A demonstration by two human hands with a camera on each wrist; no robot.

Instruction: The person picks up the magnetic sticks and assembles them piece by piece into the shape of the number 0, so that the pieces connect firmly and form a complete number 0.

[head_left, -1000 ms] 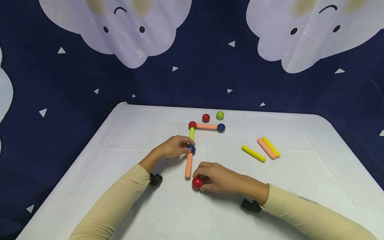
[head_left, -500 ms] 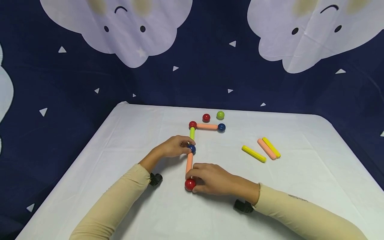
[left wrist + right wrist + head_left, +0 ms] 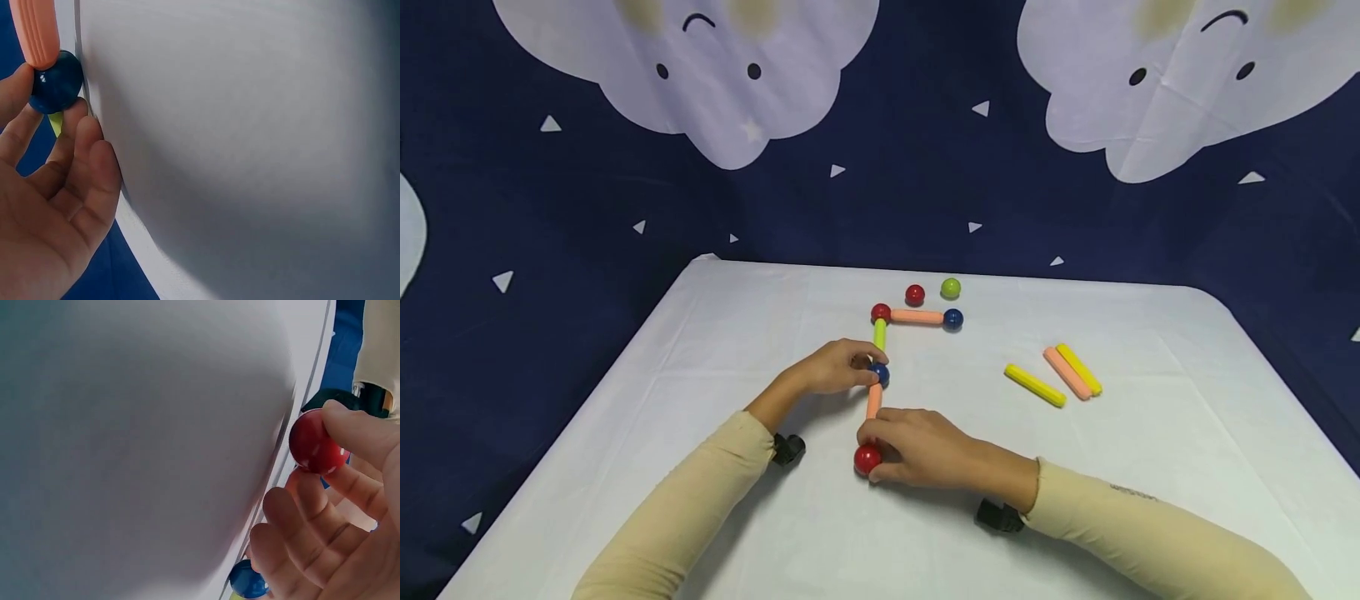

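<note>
My left hand (image 3: 837, 367) pinches a blue ball (image 3: 881, 373) between thumb and fingers; the left wrist view shows that blue ball (image 3: 57, 82) touching the end of an orange stick (image 3: 36, 31). A green stick (image 3: 880, 332) runs from it up to a red ball (image 3: 881, 312), and an orange stick (image 3: 917, 317) joins that to another blue ball (image 3: 952, 319). My right hand (image 3: 925, 450) pinches a larger-looking red ball (image 3: 867, 459) at the lower end of the orange stick (image 3: 874, 400); the fingers hide whether they touch. In the right wrist view the red ball (image 3: 317, 442) is between thumb and fingers.
A loose red ball (image 3: 915, 294) and a green ball (image 3: 951, 288) lie at the back of the white table (image 3: 760, 525). To the right are a yellow stick (image 3: 1034, 385), an orange stick (image 3: 1067, 372) and another yellow stick (image 3: 1078, 368). A dark patterned cloth (image 3: 910, 208) hangs behind.
My right hand has moved left with the red ball, from beside the orange stick's lower end to just below it. My left hand has kept its hold on the blue ball.
</note>
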